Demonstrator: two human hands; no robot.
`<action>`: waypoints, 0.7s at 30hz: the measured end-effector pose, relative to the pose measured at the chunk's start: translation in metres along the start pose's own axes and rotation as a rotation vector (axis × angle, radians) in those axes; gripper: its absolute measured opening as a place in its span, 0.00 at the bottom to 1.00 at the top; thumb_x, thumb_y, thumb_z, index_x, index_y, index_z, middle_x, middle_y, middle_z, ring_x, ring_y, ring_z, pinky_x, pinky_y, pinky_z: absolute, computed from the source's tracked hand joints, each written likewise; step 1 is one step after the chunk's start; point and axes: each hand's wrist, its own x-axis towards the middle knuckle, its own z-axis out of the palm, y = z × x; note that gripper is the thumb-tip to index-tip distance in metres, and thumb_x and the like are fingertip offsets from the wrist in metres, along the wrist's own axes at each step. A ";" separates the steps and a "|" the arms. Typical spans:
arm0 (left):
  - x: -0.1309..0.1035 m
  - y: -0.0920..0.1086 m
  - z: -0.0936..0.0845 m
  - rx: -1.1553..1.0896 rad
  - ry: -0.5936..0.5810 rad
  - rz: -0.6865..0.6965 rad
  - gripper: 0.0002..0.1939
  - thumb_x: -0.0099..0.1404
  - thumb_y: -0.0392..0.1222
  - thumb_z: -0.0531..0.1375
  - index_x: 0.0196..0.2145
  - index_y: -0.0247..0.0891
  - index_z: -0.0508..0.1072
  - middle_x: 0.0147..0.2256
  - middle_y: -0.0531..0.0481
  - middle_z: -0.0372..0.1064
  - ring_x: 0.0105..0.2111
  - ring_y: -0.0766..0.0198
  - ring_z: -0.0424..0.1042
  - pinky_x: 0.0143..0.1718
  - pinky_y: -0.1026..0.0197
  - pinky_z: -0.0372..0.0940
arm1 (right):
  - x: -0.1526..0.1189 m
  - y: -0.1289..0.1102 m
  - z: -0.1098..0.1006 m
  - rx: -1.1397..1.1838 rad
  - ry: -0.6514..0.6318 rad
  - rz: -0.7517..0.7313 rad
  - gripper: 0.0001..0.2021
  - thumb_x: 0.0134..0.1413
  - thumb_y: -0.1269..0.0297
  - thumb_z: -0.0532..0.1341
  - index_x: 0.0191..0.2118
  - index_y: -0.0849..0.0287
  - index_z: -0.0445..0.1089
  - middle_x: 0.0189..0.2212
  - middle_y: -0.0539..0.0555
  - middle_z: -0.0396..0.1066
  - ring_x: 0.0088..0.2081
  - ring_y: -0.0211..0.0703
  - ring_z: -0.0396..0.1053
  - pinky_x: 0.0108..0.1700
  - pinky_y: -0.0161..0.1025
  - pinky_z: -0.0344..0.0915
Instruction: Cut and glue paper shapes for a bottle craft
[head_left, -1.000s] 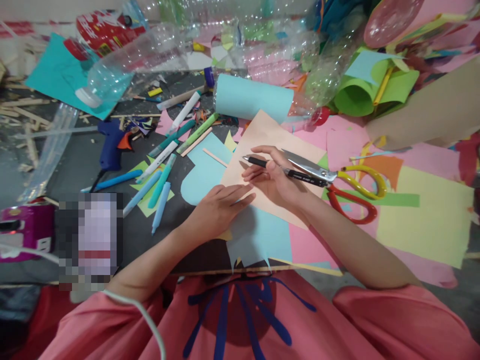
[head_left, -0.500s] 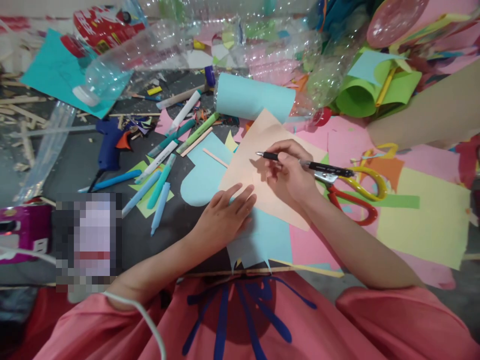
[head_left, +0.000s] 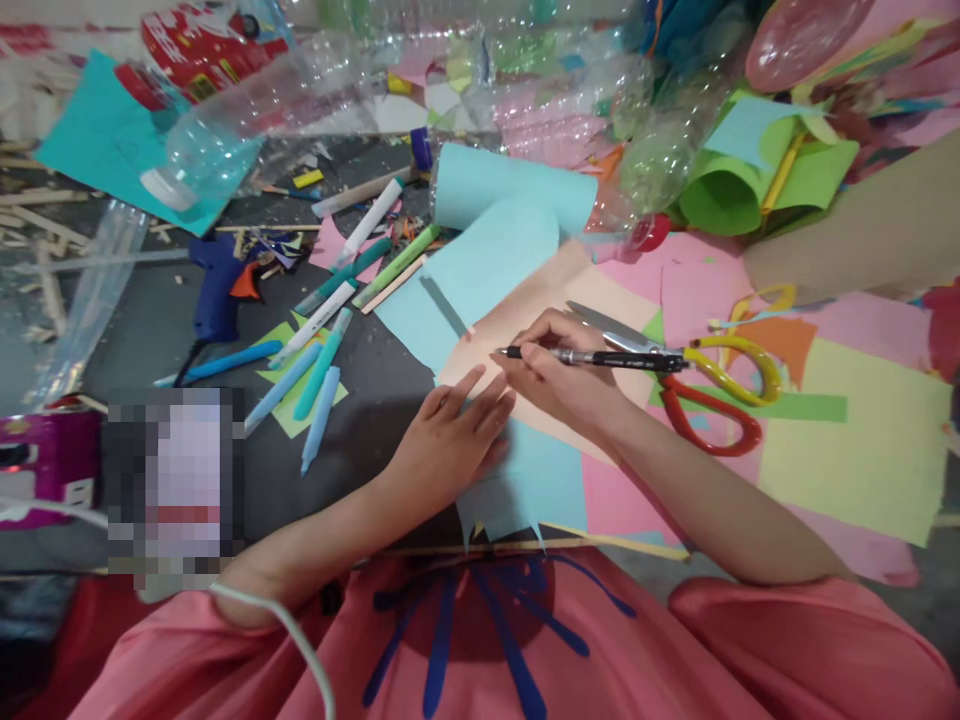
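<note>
My right hand (head_left: 562, 375) grips a black pen (head_left: 622, 359), its tip close to a peach paper sheet (head_left: 570, 290). My left hand (head_left: 450, 435) lies with fingers spread on the sheet's lower left edge. A light blue paper piece (head_left: 495, 255) lies along the upper left of the peach sheet. Just right of my right hand rest scissors with a yellow and a red handle (head_left: 712, 435). More light blue paper (head_left: 547, 475) shows below the peach sheet.
Markers (head_left: 322, 375) and a blue glue gun (head_left: 217, 285) lie to the left. Clear plastic bottles (head_left: 247, 130) and a light blue roll (head_left: 517, 190) are at the back. Right, there is a green paper roll (head_left: 720, 195), a cardboard tube (head_left: 862, 220) and yellow paper (head_left: 855, 450).
My right hand has moved slightly down and left with the pen. The light blue paper now extends higher, over the peach sheet's former top corner. More of the scissors' blades shows.
</note>
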 end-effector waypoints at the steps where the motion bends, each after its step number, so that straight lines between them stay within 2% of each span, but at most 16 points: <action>1: 0.000 0.000 0.000 0.000 0.000 0.002 0.18 0.70 0.42 0.55 0.55 0.35 0.70 0.58 0.47 0.69 0.58 0.52 0.66 0.50 0.54 0.63 | 0.001 0.000 0.000 0.017 -0.016 0.003 0.09 0.47 0.65 0.61 0.21 0.55 0.60 0.18 0.44 0.62 0.22 0.34 0.61 0.30 0.37 0.65; 5: 0.001 -0.001 -0.001 0.002 0.010 0.009 0.18 0.70 0.42 0.55 0.54 0.34 0.71 0.57 0.47 0.70 0.58 0.52 0.67 0.49 0.55 0.63 | 0.001 0.008 0.000 0.097 -0.064 0.037 0.09 0.50 0.64 0.62 0.24 0.55 0.62 0.20 0.46 0.64 0.23 0.35 0.63 0.29 0.38 0.65; 11: 0.002 -0.001 -0.001 0.000 0.031 0.006 0.16 0.70 0.42 0.55 0.52 0.34 0.73 0.54 0.47 0.73 0.57 0.52 0.68 0.48 0.54 0.64 | -0.001 0.024 -0.002 -0.039 -0.107 -0.052 0.05 0.52 0.64 0.62 0.28 0.57 0.67 0.23 0.48 0.68 0.27 0.37 0.66 0.30 0.38 0.64; 21: 0.001 0.000 0.000 -0.020 0.008 0.016 0.17 0.71 0.41 0.54 0.53 0.33 0.71 0.55 0.42 0.72 0.57 0.55 0.69 0.49 0.56 0.64 | -0.002 0.015 -0.004 -0.130 -0.172 -0.108 0.05 0.52 0.67 0.60 0.27 0.58 0.68 0.23 0.48 0.70 0.26 0.35 0.65 0.29 0.36 0.60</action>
